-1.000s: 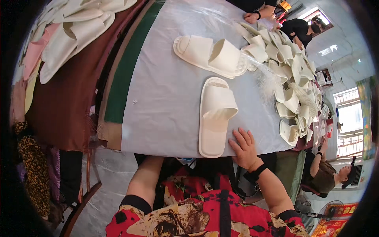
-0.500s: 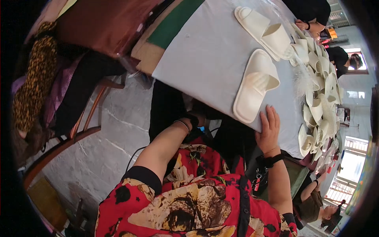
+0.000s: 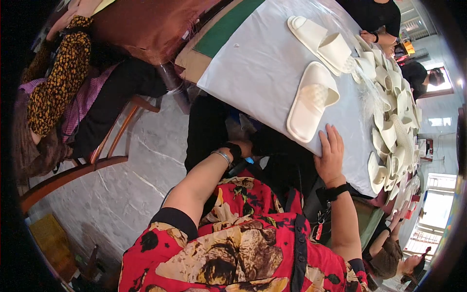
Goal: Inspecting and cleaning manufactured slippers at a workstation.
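Note:
My right hand (image 3: 331,155) lies flat on the edge of the pale-covered table (image 3: 253,63), fingers stretched out and holding nothing. Just beyond its fingertips rests a cream slipper (image 3: 306,114), close to the edge. Two more cream slippers (image 3: 334,52) lie together farther back. Down by my lap, below the tabletop, is my left hand (image 3: 246,147); its fingers are hidden against the dark clothing, so what they do cannot be made out. A small bit of blue shows beside it.
Many cream slippers form a heap (image 3: 389,107) along the table's right side, with clear plastic film by it. Two people in black (image 3: 374,17) stand beyond. Another person (image 3: 386,253) is at lower right. A wooden chair (image 3: 73,180) and a person's patterned sleeve (image 3: 61,97) are at left.
The view has shifted slightly. My hands and the slippers keep their places. At upper left the neighbour's forearm and hand now show; the person at lower right has moved their arms.

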### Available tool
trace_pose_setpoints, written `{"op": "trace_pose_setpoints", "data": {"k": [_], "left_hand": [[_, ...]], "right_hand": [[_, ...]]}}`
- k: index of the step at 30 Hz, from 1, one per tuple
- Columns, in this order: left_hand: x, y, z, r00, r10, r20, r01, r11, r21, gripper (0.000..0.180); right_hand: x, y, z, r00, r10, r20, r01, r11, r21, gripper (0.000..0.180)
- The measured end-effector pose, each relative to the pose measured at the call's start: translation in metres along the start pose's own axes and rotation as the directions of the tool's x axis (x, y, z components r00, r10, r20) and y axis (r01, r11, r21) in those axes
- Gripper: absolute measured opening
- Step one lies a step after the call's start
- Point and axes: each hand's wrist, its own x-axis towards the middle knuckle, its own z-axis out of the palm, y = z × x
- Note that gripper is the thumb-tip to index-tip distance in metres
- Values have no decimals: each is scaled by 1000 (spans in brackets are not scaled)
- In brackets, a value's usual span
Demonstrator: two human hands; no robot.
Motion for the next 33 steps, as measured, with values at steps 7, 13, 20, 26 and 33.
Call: {"op": "trace_pose_setpoints", "data": {"k": [7,13,20,26,33], "left_hand": [[36,-35,39,979,-170,-109,147,970,-195,39],[20,-22,12,993,-106,-54,97,985,-145,35],[34,-41,31,994,-82,-71,70,985,-159,33],[19,-24,11,985,-133,-105,117,983,-143,33],[20,-23,4,986,-164,8,163,976,-141,34]], "right_hand": [[6,-4,-5,1000,-19,0,19,1000,-9,67],[1,1,-1,999,-31,-19,31,999,-17,68],[-1,2,-1,999,0,39,0,1000,18,63],[2,2,-3,999,8,52,-9,1000,20,66],[0,2,0,1000,-16,7,16,999,33,65]]}}
